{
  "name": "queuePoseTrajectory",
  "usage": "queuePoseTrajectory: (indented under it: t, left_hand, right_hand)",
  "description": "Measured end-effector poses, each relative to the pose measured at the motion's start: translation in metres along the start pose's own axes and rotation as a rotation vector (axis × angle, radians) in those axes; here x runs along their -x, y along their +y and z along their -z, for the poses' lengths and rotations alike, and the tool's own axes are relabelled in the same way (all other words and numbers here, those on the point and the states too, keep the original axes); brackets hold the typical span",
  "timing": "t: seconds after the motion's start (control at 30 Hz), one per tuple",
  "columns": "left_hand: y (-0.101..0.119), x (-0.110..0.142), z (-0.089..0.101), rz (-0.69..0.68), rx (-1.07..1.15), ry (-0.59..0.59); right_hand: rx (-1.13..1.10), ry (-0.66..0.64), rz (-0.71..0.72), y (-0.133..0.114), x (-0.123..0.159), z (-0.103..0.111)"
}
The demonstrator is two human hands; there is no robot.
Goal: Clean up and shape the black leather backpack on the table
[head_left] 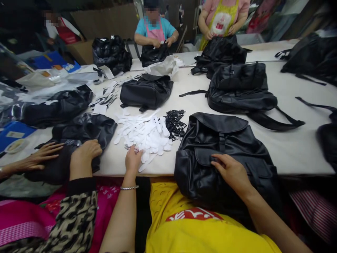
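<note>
My left hand (133,159) reaches the near edge of a loose pile of white strips (144,136), its fingertips among the pieces. I cannot tell whether it pinches one. My right hand (231,171) lies on the front pocket flap of a black leather-look backpack (218,151), with the fingertips at the flap's edge. Behind the white pile sits a small heap of black plastic buckles (174,123), out of reach of neither hand but untouched.
The long white table (297,147) holds several more black backpacks (242,88). To my left, a co-worker's hands (86,150) rest on another black bag (84,130). Further co-workers stand across the table, handling bags. Papers and blue folders (13,135) lie at the left.
</note>
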State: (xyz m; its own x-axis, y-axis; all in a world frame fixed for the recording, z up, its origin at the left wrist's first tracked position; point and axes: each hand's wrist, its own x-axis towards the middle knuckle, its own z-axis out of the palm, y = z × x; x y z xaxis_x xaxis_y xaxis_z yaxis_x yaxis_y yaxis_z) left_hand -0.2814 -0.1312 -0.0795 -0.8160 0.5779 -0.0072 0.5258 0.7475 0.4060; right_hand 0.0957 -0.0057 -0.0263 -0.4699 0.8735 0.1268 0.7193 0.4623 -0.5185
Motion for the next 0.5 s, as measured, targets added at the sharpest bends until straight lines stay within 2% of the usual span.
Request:
queuePoseTrajectory:
  t: [0.07,0.13,0.27,0.33,0.4,0.5]
  left_hand:
    - [0.001,-0.007,-0.003,-0.027,-0.014,-0.087]
    - [0.003,-0.011,-0.006,0.009,-0.016,-0.114]
    - [0.008,-0.012,-0.007,0.129,0.013,-0.047]
    - [0.012,-0.011,-0.007,0.208,0.033,-0.005]
    - [0.016,-0.011,-0.004,0.298,0.050,0.024]
    - [0.017,-0.009,0.010,0.385,0.083,0.040]
  right_hand:
    - [-0.014,0.080,0.019,-0.001,-0.008,0.000]
    - [-0.037,0.159,-0.021,-0.001,-0.017,0.005]
    - [-0.207,0.149,-0.269,-0.002,-0.028,0.019]
    - [-0.358,0.161,-0.377,-0.004,-0.025,0.027]
    - [-0.453,0.206,-0.409,-0.005,-0.013,0.033]
    - [-0.398,0.203,-0.397,-0.004,0.008,0.029]
